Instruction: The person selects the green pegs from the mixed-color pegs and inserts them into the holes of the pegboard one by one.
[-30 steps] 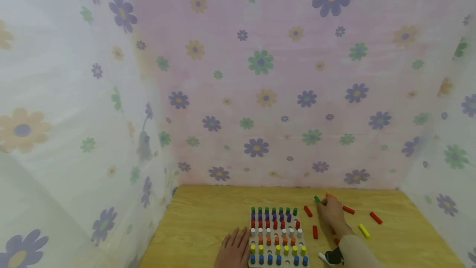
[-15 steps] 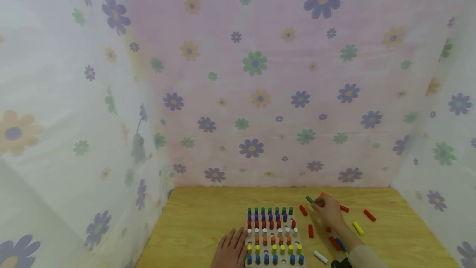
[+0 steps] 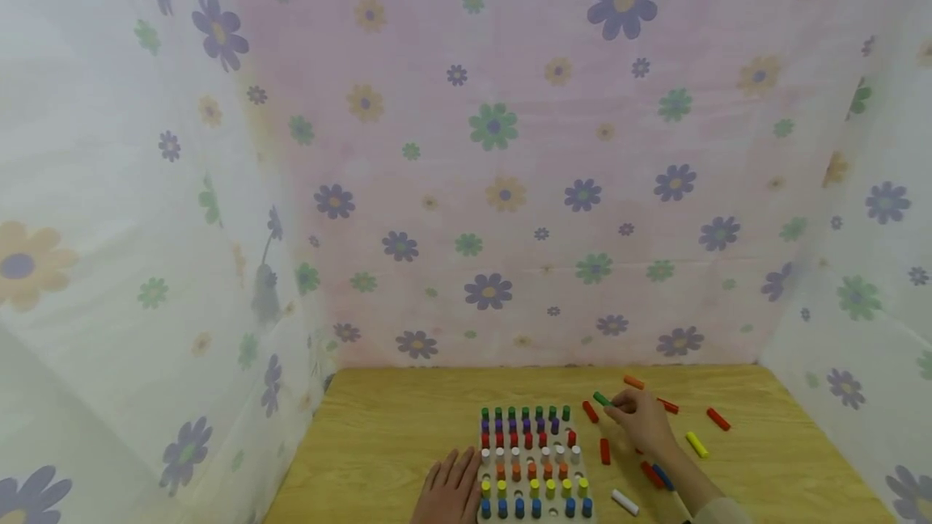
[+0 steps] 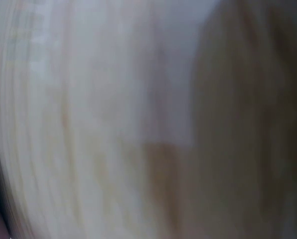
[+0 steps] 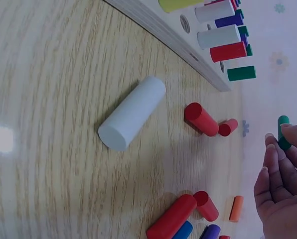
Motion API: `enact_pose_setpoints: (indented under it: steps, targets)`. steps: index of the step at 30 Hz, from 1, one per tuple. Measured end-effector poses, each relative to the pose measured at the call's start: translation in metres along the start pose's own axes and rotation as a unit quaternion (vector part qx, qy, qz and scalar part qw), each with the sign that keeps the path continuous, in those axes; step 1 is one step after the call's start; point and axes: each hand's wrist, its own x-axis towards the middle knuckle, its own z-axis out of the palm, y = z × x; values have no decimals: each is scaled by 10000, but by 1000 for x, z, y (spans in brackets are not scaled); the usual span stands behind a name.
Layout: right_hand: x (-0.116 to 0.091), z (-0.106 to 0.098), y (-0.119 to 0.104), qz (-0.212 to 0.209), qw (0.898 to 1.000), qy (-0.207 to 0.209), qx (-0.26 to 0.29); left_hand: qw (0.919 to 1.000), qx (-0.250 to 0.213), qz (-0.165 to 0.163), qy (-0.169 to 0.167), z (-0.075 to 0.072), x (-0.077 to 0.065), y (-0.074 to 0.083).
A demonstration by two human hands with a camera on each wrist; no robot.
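Note:
A pegboard [image 5: 163, 30] filled with rows of coloured pegs stands near the front of the table in the head view, with several bare holes among the rows. My left hand [image 3: 449, 488] lies flat with straight fingers along its left edge. Right of the board, my right hand [image 3: 644, 424] pinches a green peg [image 3: 601, 399] between thumb and fingertips, holding it tilted near a loose red peg [image 3: 590, 412]. In the right wrist view the green peg [image 5: 284, 134] sticks up past the thumb. The left wrist view shows only blurred, pale, wood-coloured surface.
Loose pegs lie around my right hand: an orange peg [image 3: 633, 382] behind it, a yellow peg [image 3: 696, 445] and a red peg [image 3: 718, 419] to its right. A white peg [image 3: 624, 502] and a blue peg [image 3: 663, 476] are nearer the front. Flowered sheets surround the wooden table [image 3: 393, 411].
My right hand, with the green peg, has drawn slightly left and nearer the board, uncovering the orange, blue and white pegs. The head view has shifted a little; my left hand stays put.

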Motion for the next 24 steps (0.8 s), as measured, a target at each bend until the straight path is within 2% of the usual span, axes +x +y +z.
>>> enact_pose_setpoints:
  steps: [7,18,24]
  targets:
    - [-5,1,-2,300,9993,-142,178,9999,37,-72,-89,0,1,0]
    - [-13,6,-6,203,9990,-29,406,9998,139,39,107,3,0,-1]
    - [-13,13,-9,350,9981,-79,503,10000,51,2,27,1,-1,1]
